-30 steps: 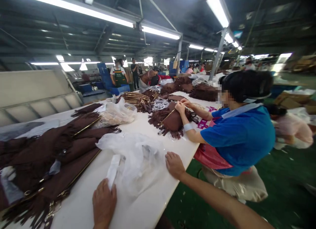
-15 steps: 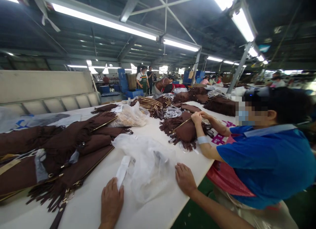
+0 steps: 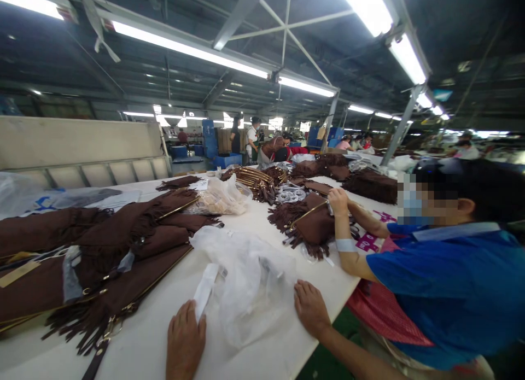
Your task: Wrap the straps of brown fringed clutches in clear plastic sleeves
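My left hand lies on the white table with its fingers flat, touching or very close to the lower end of a white paper strip. At the table's right edge rests my right hand, fingers loosely extended and nothing in them. A crumpled, translucent plastic bag spreads between the two hands, with something grey showing through it. To the left are piled brown fringed bags with gold-coloured trim and clasps. One dark strap hangs off the pile beside my left hand.
At the right a co-worker in a blue shirt handles a brown fringed bag. Farther back lie a plastic bag of beige contents, gold-trimmed pieces and more brown bundles. Purple cards lie beside the co-worker's arm.
The view has shifted slightly. The co-worker's hands have risen a little at the brown bag. My own hands stay nearly where they were on the table.
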`<state>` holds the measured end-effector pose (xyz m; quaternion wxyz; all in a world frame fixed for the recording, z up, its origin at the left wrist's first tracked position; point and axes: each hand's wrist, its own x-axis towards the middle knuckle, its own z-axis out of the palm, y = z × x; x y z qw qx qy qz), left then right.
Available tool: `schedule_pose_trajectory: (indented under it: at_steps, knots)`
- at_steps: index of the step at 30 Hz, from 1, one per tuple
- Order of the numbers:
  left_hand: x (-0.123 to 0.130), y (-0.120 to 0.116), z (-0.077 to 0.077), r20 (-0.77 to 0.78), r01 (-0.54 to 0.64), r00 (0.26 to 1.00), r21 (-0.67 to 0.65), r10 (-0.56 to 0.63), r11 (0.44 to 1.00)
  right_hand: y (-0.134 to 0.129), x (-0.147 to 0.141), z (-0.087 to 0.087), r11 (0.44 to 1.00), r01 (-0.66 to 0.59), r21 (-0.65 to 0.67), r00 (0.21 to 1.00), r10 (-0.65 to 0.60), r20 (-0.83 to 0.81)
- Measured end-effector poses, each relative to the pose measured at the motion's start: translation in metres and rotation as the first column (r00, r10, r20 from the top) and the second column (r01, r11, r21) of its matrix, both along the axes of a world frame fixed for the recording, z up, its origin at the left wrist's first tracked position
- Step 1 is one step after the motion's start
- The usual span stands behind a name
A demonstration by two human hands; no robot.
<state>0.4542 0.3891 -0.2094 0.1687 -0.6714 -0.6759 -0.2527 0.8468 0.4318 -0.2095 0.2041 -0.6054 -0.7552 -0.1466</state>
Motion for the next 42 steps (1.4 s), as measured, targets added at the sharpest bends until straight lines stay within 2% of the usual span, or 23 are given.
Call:
schedule_pose_trajectory:
  at_steps: [9,17,25,33,42]
  knots:
    - [-0.003,0.002,0.0,0.013,0.03,0.999,-0.006,-0.03,1.0,-0.004,-0.006,0.01,0.999,0.031,-0.045,0.999,-0.032,-0.023]
    - [-0.003,0.001,-0.001,0.006,0.046,0.999,0.003,-0.046,0.999,-0.004,-0.006,0.01,0.997,0.045,-0.061,0.999,-0.046,-0.021]
    - [0.001,0.0,0.006,0.024,0.033,0.999,-0.026,-0.032,0.999,-0.006,-0.008,0.013,0.995,0.064,-0.079,0.998,-0.066,-0.025]
    - [0.003,-0.002,0.009,0.04,0.012,0.999,-0.048,-0.01,0.999,-0.003,-0.005,0.008,0.994,0.057,-0.094,0.998,-0.059,-0.026]
    - [0.005,-0.003,0.012,0.032,0.008,0.999,-0.048,-0.006,0.999,-0.006,-0.006,0.015,0.993,0.053,-0.108,0.998,-0.054,-0.011]
